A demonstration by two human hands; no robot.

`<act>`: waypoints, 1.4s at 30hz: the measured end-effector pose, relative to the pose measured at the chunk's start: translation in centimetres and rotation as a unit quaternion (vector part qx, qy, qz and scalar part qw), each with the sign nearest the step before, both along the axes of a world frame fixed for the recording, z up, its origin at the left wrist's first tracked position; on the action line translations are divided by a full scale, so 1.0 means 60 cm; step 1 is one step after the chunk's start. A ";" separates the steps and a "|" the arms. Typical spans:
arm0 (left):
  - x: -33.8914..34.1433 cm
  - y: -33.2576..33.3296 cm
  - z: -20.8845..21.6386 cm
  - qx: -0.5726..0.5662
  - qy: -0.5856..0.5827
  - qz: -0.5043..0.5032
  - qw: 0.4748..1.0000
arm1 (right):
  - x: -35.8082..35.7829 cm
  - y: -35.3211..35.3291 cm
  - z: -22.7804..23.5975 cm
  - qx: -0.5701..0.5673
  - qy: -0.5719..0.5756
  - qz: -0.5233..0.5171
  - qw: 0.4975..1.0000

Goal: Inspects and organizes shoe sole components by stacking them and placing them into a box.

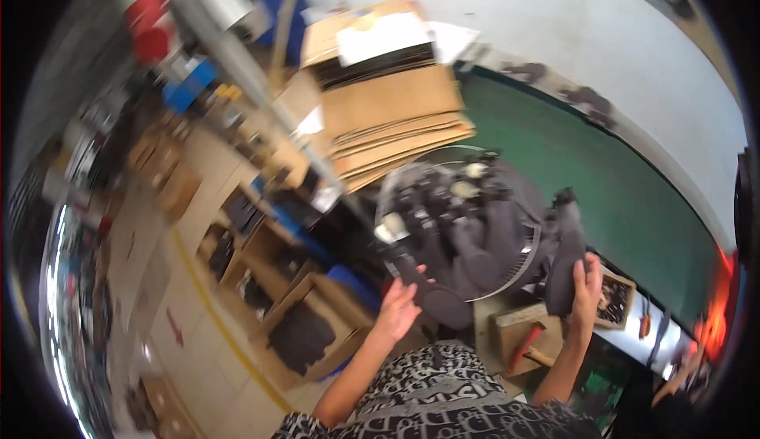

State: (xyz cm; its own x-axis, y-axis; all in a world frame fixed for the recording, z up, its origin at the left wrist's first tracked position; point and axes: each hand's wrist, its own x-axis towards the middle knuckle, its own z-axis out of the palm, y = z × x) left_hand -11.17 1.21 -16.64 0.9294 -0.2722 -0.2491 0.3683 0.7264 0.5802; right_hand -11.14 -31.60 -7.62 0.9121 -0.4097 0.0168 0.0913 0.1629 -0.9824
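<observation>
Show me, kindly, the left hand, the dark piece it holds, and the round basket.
Left hand [398, 311]: head view, middle of the hand.
Dark piece [445, 305]: head view, its rounded end.
Round basket [526, 259]: head view, its barred side.

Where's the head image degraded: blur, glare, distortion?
Head view: blur softens the dark parts and cardboard stack; head view: fisheye curves the green belt, corners go black; head view: white glare streak at left, orange-red glow at right.
</observation>
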 end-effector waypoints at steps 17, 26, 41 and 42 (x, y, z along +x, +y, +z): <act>-0.234 0.464 -0.244 0.011 0.183 0.289 0.940 | -0.091 0.739 -0.443 0.058 0.273 0.486 0.828; -0.193 0.637 -0.571 0.547 0.235 0.116 0.795 | -0.044 0.916 -0.641 -0.495 0.266 0.405 0.721; -0.288 0.455 -0.386 0.379 0.098 -0.043 0.919 | -0.095 0.290 -0.136 -0.137 0.124 0.133 0.974; -0.232 0.395 -0.277 0.402 0.076 -0.085 0.909 | -0.090 0.238 -0.125 -0.225 0.051 -0.062 0.971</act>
State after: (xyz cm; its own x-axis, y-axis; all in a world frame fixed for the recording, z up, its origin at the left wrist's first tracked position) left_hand -25.12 24.89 -33.23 0.8298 -0.0820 -0.5521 0.5550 0.0167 0.8317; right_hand -16.55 -17.33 -15.09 0.8622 -0.4892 0.1315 -0.0196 -0.2917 -0.9563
